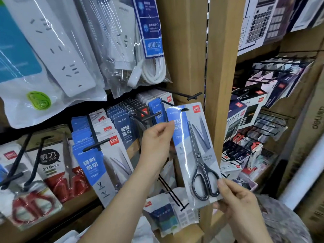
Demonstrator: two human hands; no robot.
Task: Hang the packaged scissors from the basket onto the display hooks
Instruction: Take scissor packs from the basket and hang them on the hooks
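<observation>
Held the packaged scissors [192,155] up in the air in front of the wooden shelf post [220,85], not on any hook yet. Stood almost straight up and down, with the top leaning a little to the left. Had the hang hole [185,109] at the very top and the black handles at the bottom. Was pinched on its left edge, in the upper half, by the left hand [156,142], fingers curled at the card. Was pinched at the bottom right corner, just beside the handles, by the right hand [240,204]. Gripped narrow and tight on the card with both, with nothing else held. Reached up from below with both arms, the left one higher, the right one lower and closer to the body. Sat nearer the hole with the left hand, so looked best placed to steer the top with that one and push from below with the other. Showed a bare black hook [178,93] just above the hole, with a little cross bar on its end. Likely called for lifting the hole to that tip and sliding it back. Might snag on the cross bar if tilted. Showed other scissor packs [126,132] on full hooks to the left, bagged power strips [57,46] above, and calculator boxes [245,116] to the right. Could not spot the basket for sure.
</observation>
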